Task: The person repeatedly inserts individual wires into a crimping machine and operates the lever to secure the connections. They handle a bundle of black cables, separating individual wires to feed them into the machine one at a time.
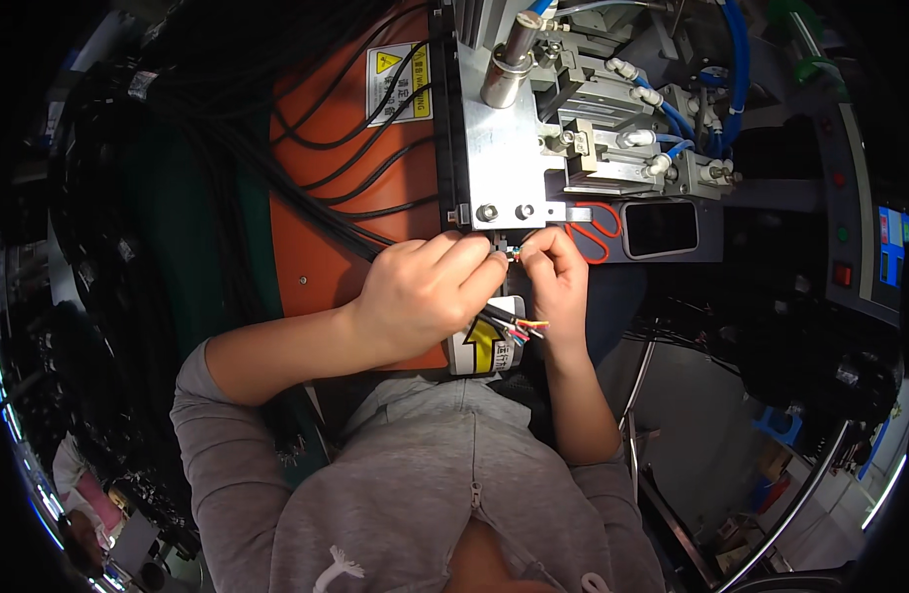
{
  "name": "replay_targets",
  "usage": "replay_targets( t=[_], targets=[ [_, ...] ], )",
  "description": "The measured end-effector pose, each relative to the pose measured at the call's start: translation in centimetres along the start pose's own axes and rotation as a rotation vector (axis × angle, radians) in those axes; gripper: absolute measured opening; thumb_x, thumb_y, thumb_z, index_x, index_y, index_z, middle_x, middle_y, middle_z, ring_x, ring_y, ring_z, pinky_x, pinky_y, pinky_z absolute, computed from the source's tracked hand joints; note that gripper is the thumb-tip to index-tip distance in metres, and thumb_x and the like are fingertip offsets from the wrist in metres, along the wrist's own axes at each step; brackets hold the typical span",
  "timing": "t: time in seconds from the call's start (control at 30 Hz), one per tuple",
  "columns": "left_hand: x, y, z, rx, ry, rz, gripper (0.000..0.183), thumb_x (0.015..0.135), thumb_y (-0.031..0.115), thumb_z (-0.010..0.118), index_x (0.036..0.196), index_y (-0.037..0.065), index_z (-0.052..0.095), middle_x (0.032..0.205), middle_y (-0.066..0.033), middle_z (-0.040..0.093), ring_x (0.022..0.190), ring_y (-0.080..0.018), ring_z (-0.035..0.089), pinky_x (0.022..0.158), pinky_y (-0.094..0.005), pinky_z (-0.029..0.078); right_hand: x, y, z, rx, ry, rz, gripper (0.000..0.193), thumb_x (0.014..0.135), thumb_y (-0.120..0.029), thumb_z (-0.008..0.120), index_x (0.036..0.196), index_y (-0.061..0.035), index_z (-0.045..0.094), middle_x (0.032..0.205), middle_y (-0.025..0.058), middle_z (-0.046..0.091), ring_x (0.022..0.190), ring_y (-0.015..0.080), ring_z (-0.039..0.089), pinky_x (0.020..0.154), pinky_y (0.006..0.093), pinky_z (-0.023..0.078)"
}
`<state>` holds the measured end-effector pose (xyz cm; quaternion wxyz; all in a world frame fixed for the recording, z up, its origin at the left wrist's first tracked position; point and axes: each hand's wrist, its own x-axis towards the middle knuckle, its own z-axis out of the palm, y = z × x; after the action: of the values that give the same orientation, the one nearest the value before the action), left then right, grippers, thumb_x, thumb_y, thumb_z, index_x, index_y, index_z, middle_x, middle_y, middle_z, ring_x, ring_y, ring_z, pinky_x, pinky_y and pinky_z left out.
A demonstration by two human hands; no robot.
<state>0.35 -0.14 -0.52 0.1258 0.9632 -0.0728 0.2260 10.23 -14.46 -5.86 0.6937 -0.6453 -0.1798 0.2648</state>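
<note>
My left hand (415, 287) is closed, its thumb and forefinger pinched at the front edge of a metal machine fixture (509, 178). From under its palm stick out black cables whose ends (519, 327) fan into thin coloured wires. Facing it, my right hand (556, 282) pinches small coloured wires (515, 254) between thumb and forefinger. The fingertips of both hands nearly meet just below the fixture's two bolts. What lies inside the left palm is mostly hidden.
Several black cables (346, 212) run over an orange-brown board (316, 257) on the left. Red-handled scissors (598, 237) and a phone (660, 228) lie right of the fixture. Pneumatic cylinders (612, 128) with blue hoses stand behind. A control panel (860, 217) rises at far right.
</note>
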Motion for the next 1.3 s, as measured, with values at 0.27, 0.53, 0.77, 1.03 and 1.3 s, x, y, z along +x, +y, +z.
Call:
replay_targets(
  t=[0.27, 0.53, 0.77, 1.03, 1.3],
  targets=[
    [0.0, 0.7, -1.3, 0.033, -0.1, -0.07, 0.021, 0.072, 0.009, 0.065, 0.093, 0.005, 0.067, 0.079, 0.0, 0.058, 0.063, -0.0123, 0.059, 0.048, -0.0242, 0.043, -0.7, -0.7, 0.2, -0.32, 0.048, -0.148, 0.01, 0.085, -0.007, 0.063, 0.083, -0.0006, 0.056, 0.074, 0.0012, 0.057, 0.071, 0.0056, 0.051, 0.064, 0.0226, 0.042],
    [-0.5, -0.2, -1.7, -0.005, -0.148, -0.133, 0.021, 0.073, 0.009, 0.068, 0.093, 0.004, 0.067, 0.074, -0.0037, 0.055, 0.061, -0.0142, 0.059, 0.049, -0.0262, 0.045, 0.0, -2.7, -2.0, -0.097, -0.408, -0.465, 0.022, 0.068, 0.004, 0.073, 0.09, 0.0009, 0.069, 0.086, 0.011, 0.067, 0.082, 0.0194, 0.063, 0.072, 0.029, 0.049],
    [0.5, -0.4, -1.9, -0.258, 0.29, 0.129, 0.036, 0.068, 0.009, 0.071, 0.103, 0.002, 0.067, 0.09, -0.0085, 0.065, 0.072, -0.0167, 0.062, 0.06, -0.0274, 0.05, -0.5, -3.6, -1.7, 0.022, -0.121, -0.363, 0.016, 0.071, 0.008, 0.07, 0.086, 0.0035, 0.066, 0.084, 0.0126, 0.065, 0.079, 0.0183, 0.061, 0.07, 0.0278, 0.049],
    [0.4, -0.1, -1.7, -0.376, 0.109, -0.008, 0.024, 0.071, 0.005, 0.073, 0.092, -0.003, 0.065, 0.074, -0.0086, 0.062, 0.059, -0.0192, 0.061, 0.047, -0.0281, 0.047, -1.2, -4.2, 1.1, -0.171, 0.141, -0.728, 0.032, 0.066, 0.001, 0.079, 0.095, 0.0005, 0.064, 0.087, 0.0121, 0.066, 0.078, 0.0224, 0.062, 0.071, 0.0313, 0.05],
    [0.5, -0.2, -1.5, -0.367, 0.188, 0.038, 0.019, 0.067, 0.002, 0.075, 0.08, 0.0, 0.061, 0.068, -0.0076, 0.057, 0.054, -0.019, 0.057, 0.044, -0.0281, 0.044, -1.7, -4.5, 1.0, 0.005, -0.014, -0.367, 0.012, 0.072, 0.003, 0.074, 0.082, 0.0022, 0.066, 0.082, 0.0113, 0.066, 0.078, 0.0189, 0.062, 0.071, 0.0279, 0.049]
  ],
)
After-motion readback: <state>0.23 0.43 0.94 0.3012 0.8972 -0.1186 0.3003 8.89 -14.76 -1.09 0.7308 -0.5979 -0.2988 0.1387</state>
